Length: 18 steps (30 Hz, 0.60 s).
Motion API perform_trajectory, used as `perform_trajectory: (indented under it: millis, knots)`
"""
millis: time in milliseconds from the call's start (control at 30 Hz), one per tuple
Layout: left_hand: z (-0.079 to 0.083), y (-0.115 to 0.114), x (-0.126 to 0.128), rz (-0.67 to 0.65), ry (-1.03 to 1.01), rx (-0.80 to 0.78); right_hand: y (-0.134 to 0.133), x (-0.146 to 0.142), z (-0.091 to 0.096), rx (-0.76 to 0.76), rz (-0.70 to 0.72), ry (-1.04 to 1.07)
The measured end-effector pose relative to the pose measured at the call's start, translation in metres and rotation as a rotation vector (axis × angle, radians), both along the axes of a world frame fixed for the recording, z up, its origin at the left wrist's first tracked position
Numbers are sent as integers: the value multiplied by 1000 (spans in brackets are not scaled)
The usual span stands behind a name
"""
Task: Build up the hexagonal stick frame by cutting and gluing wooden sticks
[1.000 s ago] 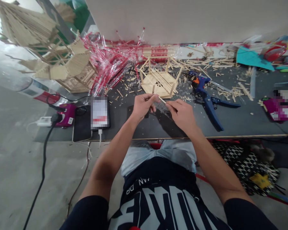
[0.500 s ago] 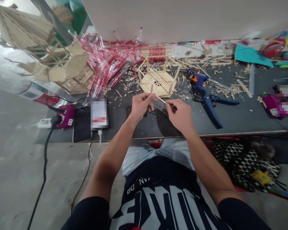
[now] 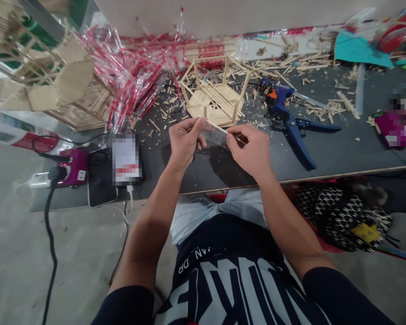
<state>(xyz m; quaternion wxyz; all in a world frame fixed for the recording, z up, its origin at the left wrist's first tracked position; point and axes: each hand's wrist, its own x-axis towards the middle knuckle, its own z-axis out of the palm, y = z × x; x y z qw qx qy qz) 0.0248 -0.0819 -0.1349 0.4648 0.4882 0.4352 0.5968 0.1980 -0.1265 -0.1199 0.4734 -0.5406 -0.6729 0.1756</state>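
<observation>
A thin wooden stick (image 3: 217, 127) runs between my two hands above the table. My left hand (image 3: 186, 139) pinches its left end between thumb and fingers. At the other end, the fingertips of my right hand (image 3: 248, 146) are closed on the same stick. Just beyond the hands stands a hexagonal stick frame (image 3: 219, 97), with a floor of sticks, upright posts and top rails; my left hand hides a bit of its near edge. To the right of the frame lie a blue glue gun (image 3: 277, 95) and a blue-handled cutter (image 3: 299, 137).
Red-and-clear plastic wrappers (image 3: 138, 76) heap up behind on the left, near a larger stick model (image 3: 67, 90). A phone (image 3: 126, 160) and a purple power strip (image 3: 72, 167) lie at left. Wood offcuts (image 3: 325, 110) litter the table (image 3: 203, 174).
The view has shifted, so the tabletop things on the left appear further left and many items sit higher. Both hands keep hold of the stick, in nearly the same pose.
</observation>
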Motion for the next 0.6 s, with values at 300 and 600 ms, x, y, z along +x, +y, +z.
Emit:
perform_trajectory:
  millis: [300,600]
  knots:
    - [-3,1,0,26,48,5,5,-4,-5,54,-33,-63]
    - [-3,1,0,16,88,-18,5,-6,-2,0,-52,-46]
